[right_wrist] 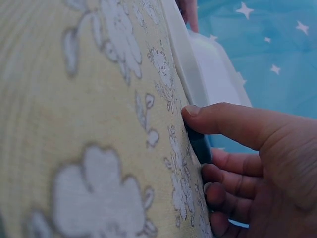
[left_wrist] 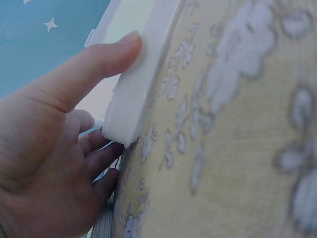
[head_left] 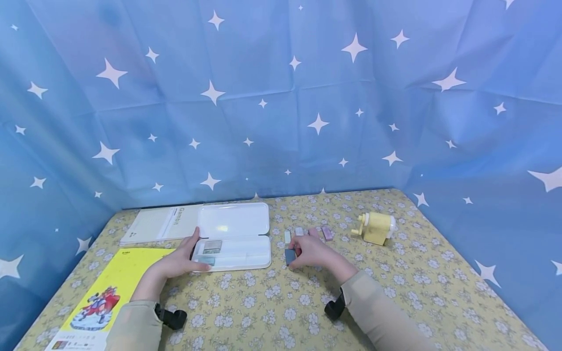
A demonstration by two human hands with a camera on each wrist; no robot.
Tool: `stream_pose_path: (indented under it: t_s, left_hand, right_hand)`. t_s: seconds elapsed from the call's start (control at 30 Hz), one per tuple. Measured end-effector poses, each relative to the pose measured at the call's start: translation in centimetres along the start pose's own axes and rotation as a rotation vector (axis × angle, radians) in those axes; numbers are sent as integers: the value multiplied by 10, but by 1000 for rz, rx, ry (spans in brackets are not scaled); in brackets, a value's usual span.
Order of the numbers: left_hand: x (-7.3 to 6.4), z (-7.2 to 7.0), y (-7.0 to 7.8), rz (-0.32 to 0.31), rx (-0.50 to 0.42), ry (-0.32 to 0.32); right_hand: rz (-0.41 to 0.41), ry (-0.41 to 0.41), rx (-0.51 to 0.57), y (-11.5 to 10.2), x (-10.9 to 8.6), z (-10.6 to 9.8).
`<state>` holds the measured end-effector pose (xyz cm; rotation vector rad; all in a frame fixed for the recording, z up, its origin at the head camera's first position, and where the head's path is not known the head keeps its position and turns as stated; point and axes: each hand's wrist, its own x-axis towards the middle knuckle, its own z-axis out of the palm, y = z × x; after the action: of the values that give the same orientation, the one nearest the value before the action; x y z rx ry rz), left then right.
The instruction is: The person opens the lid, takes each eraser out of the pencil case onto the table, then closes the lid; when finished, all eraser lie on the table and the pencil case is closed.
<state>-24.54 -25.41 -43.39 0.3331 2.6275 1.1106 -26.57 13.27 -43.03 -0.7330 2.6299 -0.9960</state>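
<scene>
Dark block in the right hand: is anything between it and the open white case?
No obstacle visible, only a strip of tablecloth. The right hand holds the dark block right of the white case, whose low right wall probably has to be cleared; the left hand is at the opposite end.

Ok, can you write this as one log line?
left hand: holds open white case; right hand: pinches dark block; block: right of case
</scene>
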Motion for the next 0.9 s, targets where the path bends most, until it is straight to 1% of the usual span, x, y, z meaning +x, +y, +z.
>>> stream_pose_path:
  t_s: [0.27, 0.5, 0.6, 0.7, 0.8, 0.9]
  left_hand:
    - [1, 0, 1, 0, 3, -15]
    - [3, -1, 0, 1, 17, -7]
    - [3, -1, -1, -5, 8, -7]
    - [2, -1, -3, -10, 2, -6]
    - [1, -1, -4, -6, 6, -8]
    - [2, 0, -4, 0, 8, -9]
  right_hand:
    - [-6, -15, 17, 0, -1, -2]
    - [5, -44, 7, -3, -2, -13]
    - [23, -47, -20, -7, 1, -19]
    - [29, -42, -75, -15, 7, -27]
    - [4, -52, -111, -24, 14, -34]
    - [-48, -85, -96, -34, 24, -38]
